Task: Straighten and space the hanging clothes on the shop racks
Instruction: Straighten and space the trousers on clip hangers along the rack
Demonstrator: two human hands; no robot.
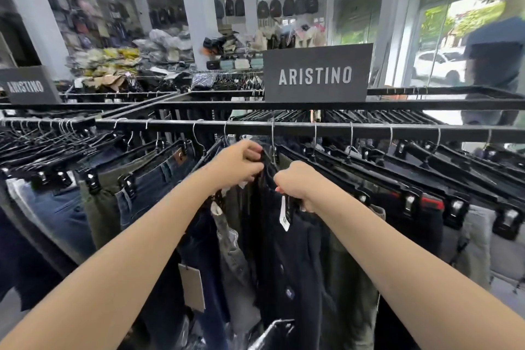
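Far left, a small ARISTINO sign (27, 85) stands on the rack frame, and below it a bunch of clip hangers (42, 133) is crowded tight together on the black rail (181, 125). Moving along, olive trousers (99, 207) hang beside blue jeans (150, 187), each clipped at the waistband. A cardboard tag (193, 287) dangles lower down among the dark legs.

Now the middle of the rail: the left hand (237, 163) is up just under the bar, fingers curled in tight on the top edge of the dark navy trousers (287, 250), right by the hanger hook. Just beside it and a little lower, the right hand (295, 183) has its fingers closed round the same waistband. A white label (285, 214) hangs from the cloth directly beneath that hand. Both forearms reach in from the bottom corners.

Above the rail, the large ARISTINO sign (316, 75) sits on the upper frame. To the right, the black clip hangers (409, 179) are spread evenly along the bar, carrying dark trousers and then grey trousers (480, 241). At the far right a blurred person in a blue top (494, 65) stands by the glass front, with a white car (437, 62) outside.
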